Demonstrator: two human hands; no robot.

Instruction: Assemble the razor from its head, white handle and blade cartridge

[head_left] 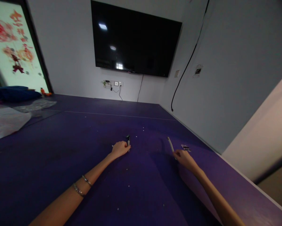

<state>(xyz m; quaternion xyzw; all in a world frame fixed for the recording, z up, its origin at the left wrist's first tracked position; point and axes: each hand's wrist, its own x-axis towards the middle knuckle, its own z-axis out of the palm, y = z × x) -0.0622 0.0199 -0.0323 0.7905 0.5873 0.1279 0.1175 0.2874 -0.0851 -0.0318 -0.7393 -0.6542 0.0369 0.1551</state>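
My left hand (120, 149) is closed around a small dark-and-silver tool (128, 140) whose dark end juts up past the fingers. Its kind is too small to make out. A pale tip shows at the left side of this hand. To the right, my right hand (182, 157) pinches a slim, pale stick-like object (170, 144), tilted with its darker tip up and to the left. The fingers cover its lower end. Just beyond the right hand lies a small printed packet (186, 147) on the purple surface (141, 175).
Small white specks dot the surface. Clear plastic bags (8, 122) and a dark blue cloth item (15, 93) lie at the far left, near a small orange object (45, 92). A television (136, 39) hangs on the back wall; a black cable (187, 64) dangles at right.
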